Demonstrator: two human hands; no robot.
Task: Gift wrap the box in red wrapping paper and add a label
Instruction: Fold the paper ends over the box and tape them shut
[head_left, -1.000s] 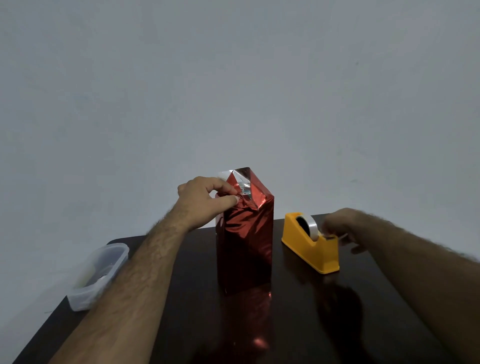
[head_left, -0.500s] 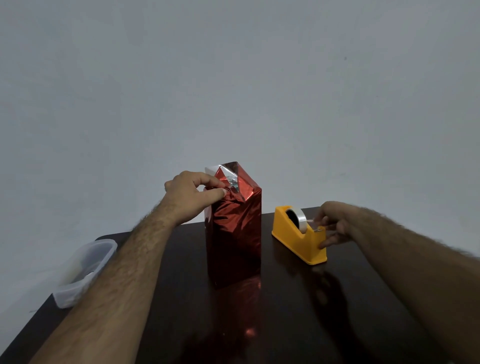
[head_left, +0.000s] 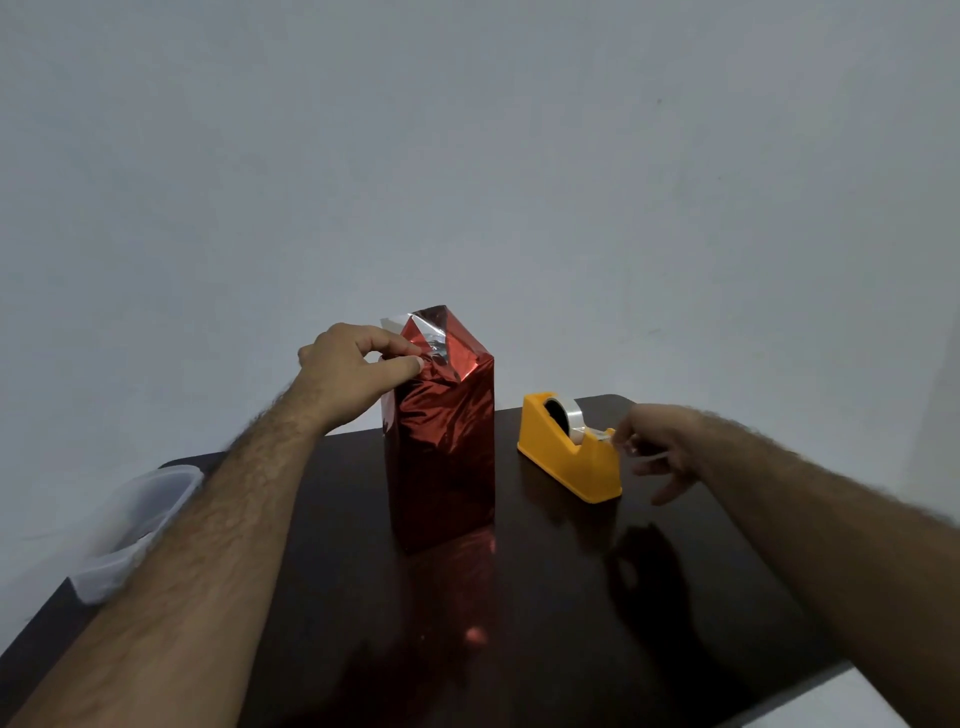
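A tall box (head_left: 441, 447) wrapped in shiny red paper stands upright near the middle of a dark table (head_left: 545, 597). The left hand (head_left: 353, 371) pinches the folded paper at the box's top left edge between thumb and forefinger. Just right of the box sits a yellow tape dispenser (head_left: 569, 452). The right hand (head_left: 657, 441) reaches its front end, fingertips pinching the tape end, other fingers spread. A clear plastic container (head_left: 132, 525) rests at the table's left edge.
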